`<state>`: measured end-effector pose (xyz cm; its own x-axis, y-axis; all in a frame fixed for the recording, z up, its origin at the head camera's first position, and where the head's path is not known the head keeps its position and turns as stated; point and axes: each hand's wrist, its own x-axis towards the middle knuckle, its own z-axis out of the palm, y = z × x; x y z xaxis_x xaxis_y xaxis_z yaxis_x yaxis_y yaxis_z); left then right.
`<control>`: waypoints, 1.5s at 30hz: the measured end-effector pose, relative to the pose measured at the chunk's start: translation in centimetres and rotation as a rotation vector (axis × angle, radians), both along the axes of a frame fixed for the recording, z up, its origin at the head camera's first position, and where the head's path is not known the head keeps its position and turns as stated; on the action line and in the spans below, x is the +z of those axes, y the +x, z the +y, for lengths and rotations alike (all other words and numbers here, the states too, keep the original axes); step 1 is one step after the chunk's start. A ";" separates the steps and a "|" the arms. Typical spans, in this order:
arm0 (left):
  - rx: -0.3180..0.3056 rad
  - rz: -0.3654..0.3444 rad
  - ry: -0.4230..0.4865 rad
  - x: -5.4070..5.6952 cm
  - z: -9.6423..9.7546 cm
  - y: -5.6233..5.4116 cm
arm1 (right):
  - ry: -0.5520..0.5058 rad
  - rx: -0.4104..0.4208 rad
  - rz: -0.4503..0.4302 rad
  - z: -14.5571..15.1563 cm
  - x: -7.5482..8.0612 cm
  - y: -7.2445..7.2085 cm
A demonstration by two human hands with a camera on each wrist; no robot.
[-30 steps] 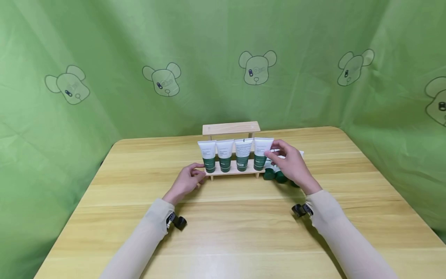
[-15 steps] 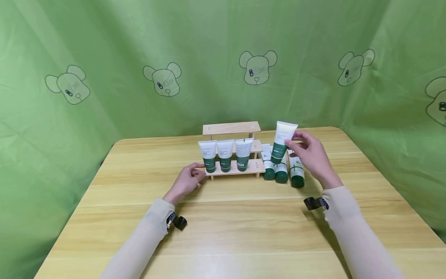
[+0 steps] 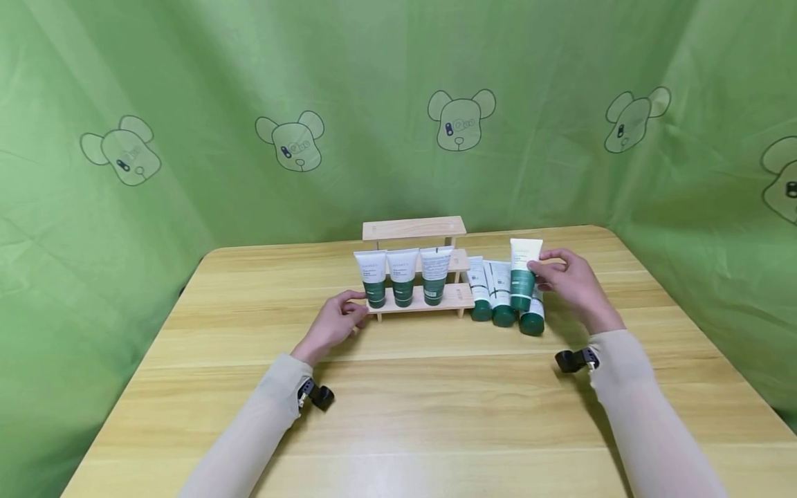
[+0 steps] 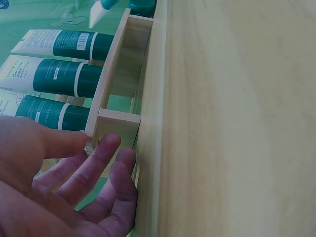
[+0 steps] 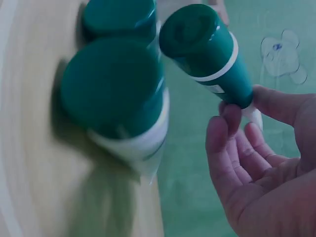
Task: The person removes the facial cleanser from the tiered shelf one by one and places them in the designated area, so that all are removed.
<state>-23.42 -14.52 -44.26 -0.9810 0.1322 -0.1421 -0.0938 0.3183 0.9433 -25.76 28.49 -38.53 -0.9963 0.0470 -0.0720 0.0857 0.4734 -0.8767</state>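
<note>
In the head view, my right hand (image 3: 575, 287) pinches a green-and-white squeeze tube (image 3: 523, 280), cap down, above tubes lying on the table. The right wrist view shows thumb and fingertips on the held tube (image 5: 232, 74), its cap towards the camera. My left hand (image 3: 333, 321) holds the left end of the lowest step of a wooden three-step rack (image 3: 463, 296). Close up in the left wrist view, the thumb is on the board and the fingers curl beside and under it. A left tube (image 3: 373, 277), a middle tube (image 3: 402, 277) and a right tube (image 3: 434, 277) stand upright on that step.
Three similar tubes lie side by side right of the rack, caps towards me: a near-rack tube (image 3: 478, 287), a middle one (image 3: 500, 287) and a partly covered one (image 3: 532, 321). A green curtain (image 3: 373, 69) hangs behind the wooden table (image 3: 423, 408).
My right hand has lifted the fourth tube off the right end of the lowest step and carried it rightward, then lower, over the lying tubes. The left hand has stayed put.
</note>
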 end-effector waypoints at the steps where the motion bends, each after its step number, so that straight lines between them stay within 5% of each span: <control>1: 0.000 0.000 0.000 0.0 0.0 0.0 | 0.013 -0.004 -0.018 0.2 -0.2 -0.1; 11: 0.000 -0.002 0.003 -0.1 0.0 0.0 | 0.121 -0.033 -0.127 0.8 -2.0 -0.7; 25: -0.001 -0.005 -0.001 -0.2 -0.1 -0.1 | 0.184 0.005 -0.091 0.9 -2.4 -0.5; 45: -0.004 0.002 -0.001 -0.1 -0.1 -0.1 | 0.184 0.054 0.134 -3.3 3.1 1.6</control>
